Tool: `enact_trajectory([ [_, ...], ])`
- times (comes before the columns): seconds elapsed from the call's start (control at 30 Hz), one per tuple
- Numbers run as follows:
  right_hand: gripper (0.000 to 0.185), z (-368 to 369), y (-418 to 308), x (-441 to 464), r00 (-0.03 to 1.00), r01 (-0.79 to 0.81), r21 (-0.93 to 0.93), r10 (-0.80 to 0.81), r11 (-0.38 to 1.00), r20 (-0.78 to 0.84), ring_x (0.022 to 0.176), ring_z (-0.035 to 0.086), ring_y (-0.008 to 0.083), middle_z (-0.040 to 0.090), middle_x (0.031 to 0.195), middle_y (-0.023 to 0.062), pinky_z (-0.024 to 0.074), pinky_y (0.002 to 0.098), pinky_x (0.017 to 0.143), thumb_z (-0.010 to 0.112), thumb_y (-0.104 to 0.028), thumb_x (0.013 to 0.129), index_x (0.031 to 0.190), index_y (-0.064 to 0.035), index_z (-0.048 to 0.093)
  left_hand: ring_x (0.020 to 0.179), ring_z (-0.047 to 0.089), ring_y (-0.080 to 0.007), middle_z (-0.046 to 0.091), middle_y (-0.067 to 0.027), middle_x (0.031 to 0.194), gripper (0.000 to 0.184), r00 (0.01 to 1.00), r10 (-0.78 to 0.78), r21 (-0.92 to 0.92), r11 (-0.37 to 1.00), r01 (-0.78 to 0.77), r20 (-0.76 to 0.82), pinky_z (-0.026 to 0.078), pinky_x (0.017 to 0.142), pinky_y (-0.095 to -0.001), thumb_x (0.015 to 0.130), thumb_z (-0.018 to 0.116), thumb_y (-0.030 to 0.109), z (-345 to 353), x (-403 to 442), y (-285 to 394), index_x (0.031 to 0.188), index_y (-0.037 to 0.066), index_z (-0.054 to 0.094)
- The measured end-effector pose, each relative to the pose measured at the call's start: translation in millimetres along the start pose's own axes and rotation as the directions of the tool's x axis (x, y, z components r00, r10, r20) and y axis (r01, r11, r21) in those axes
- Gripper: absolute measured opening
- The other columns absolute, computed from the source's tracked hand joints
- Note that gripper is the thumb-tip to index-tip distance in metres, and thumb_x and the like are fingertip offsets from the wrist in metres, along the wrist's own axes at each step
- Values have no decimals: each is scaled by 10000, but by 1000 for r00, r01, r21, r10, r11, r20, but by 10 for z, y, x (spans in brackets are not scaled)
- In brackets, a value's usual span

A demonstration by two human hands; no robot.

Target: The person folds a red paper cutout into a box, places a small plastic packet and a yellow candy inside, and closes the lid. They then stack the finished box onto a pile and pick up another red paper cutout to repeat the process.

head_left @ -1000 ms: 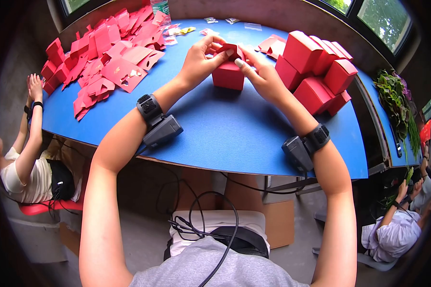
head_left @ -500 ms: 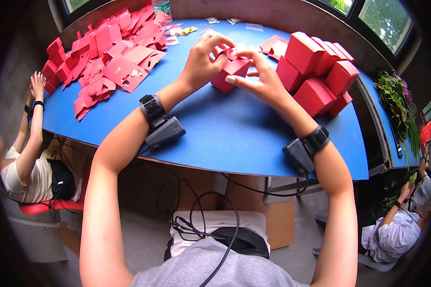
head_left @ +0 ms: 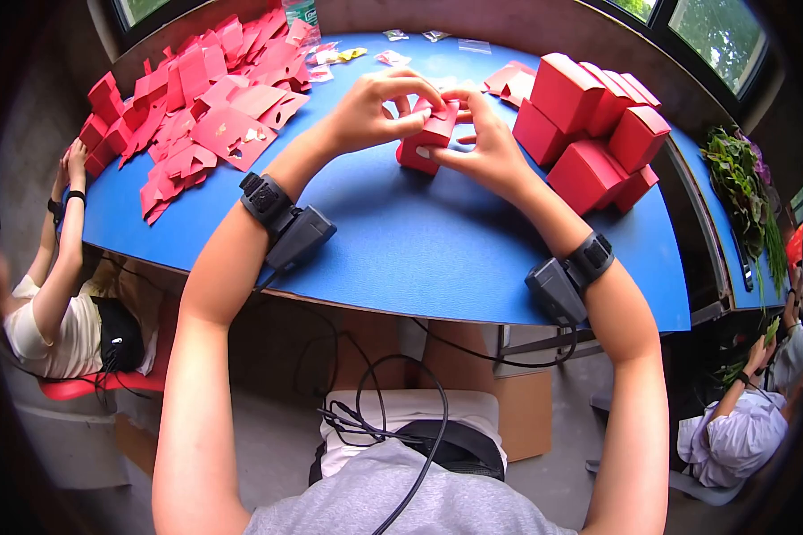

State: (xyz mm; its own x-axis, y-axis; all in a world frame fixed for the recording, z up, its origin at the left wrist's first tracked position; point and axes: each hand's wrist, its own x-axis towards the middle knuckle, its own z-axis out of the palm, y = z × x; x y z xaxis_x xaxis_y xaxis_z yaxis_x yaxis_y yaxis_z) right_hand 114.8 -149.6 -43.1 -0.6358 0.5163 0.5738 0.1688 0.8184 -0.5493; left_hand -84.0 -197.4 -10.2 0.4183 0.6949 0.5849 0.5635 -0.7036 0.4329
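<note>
Box matt card; tabletop smooth, faint sheen; wrist units plastic; shirt cloth

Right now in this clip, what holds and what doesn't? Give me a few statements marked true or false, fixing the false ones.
1. Both the left hand and the right hand are at one small red box. True.
2. The stacked red boxes stand to the left of that box. False: they stand to its right.
3. A pile of red card pieces lies to the left of the hands. True.
4. The tabletop is green. False: it is blue.
5. The clear bottle stands beside the stacked boxes. False: it is at the far end of the card pile.
</note>
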Motion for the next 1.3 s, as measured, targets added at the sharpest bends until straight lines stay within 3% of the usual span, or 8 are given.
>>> enact_trajectory([
  [0.13,693,11,-26,-13,999,-33,13,33,999,-5,1074,522,216,514,1155,106,497,365,816,764,-247,668,1224,-93,382,816,599,-144,573,-57,1025,273,997,71,142,987,-76,42,564,587,-257,736,566,49,-83,9,60,990,103,653],
  [0.57,734,40,-40,0,997,-73,77,72,994,12,1083,515,299,497,1143,173,494,367,813,762,-290,653,1231,-61,372,909,574,-200,564,-92,942,160,993,86,115,989,-96,86,585,665,-301,729,599,84,-206,1,-25,876,69,659],
  [0.77,750,42,22,-2,997,-80,36,80,996,5,1080,519,269,497,1151,167,514,374,807,769,-288,661,1246,-54,363,975,561,-204,616,-78,1042,218,980,76,26,996,-82,182,497,835,-326,815,634,173,-235,3,-104,1012,95,683],
  [1.03,744,41,61,18,992,-115,124,120,986,-34,1092,513,241,496,1148,167,500,377,832,765,-313,703,1249,-33,344,1105,514,-174,549,-76,1241,361,953,-175,-220,948,231,248,403,943,-335,901,535,357,-208,-32,-1,1173,130,605],
  [1.07,749,42,96,23,985,-148,259,164,954,-43,1060,528,246,504,1131,175,507,353,800,762,-317,709,1241,-21,326,1187,463,-209,479,-90,1316,493,861,-352,-159,888,431,368,350,1001,-346,925,432,457,-249,-35,60,1302,143,480],
  [1.1,755,33,50,35,977,-177,389,210,904,-44,1027,543,250,512,1113,183,513,328,768,759,-321,714,1233,-8,309,1187,463,-209,479,-90,1316,493,860,-352,-158,888,431,369,350,1001,-346,925,432,457,-224,-63,96,1302,143,480],
  [1.23,669,-86,-29,58,882,-376,772,453,512,130,910,607,234,558,1024,180,519,335,772,541,-490,839,1244,-19,295,1198,450,-223,408,-115,1365,539,985,-71,-243,964,108,156,347,1014,-342,936,446,403,-110,-10,0,1370,99,351],
  [1.3,673,-103,-22,48,875,-375,775,470,509,115,853,625,231,572,1000,184,523,344,781,439,-560,853,1241,-23,321,1189,456,-211,487,-104,1283,455,999,-6,-342,940,-7,-38,374,995,-350,903,550,304,-42,37,-58,1289,81,455],
])
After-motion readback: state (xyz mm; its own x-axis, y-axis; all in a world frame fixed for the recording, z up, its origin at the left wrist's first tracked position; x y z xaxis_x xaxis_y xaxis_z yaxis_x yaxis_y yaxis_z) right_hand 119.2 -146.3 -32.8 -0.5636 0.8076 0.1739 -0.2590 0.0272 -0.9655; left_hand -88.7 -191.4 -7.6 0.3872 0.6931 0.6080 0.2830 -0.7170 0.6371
